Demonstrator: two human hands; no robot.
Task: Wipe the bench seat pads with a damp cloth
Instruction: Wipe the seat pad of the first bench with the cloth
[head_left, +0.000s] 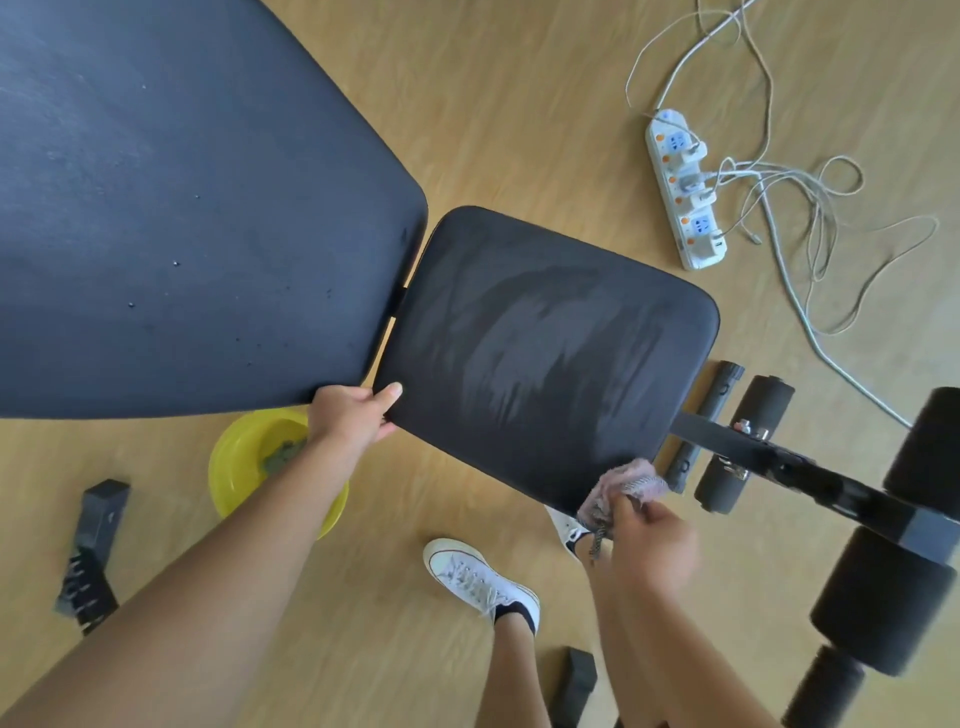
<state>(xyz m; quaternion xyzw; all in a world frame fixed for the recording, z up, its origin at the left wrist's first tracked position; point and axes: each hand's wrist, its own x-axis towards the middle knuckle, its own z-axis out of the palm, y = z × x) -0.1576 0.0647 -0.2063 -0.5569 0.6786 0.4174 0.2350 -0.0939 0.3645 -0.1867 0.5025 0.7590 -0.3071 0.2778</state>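
Observation:
The black seat pad (545, 353) fills the centre, with wet streaks across its middle. The larger black back pad (182, 208) stretches to the upper left. My left hand (353, 415) grips the near left corner of the seat pad, thumb on top. My right hand (649, 545) holds a crumpled pinkish cloth (626, 486) against the seat pad's near right corner, by the frame.
A yellow basin (244, 457) with something green inside sits on the wooden floor under my left arm. Black foam rollers (883, 613) and the bench frame (769, 457) are at the right. A white power strip (683, 192) with tangled cables lies beyond. My white shoe (478, 579) is below.

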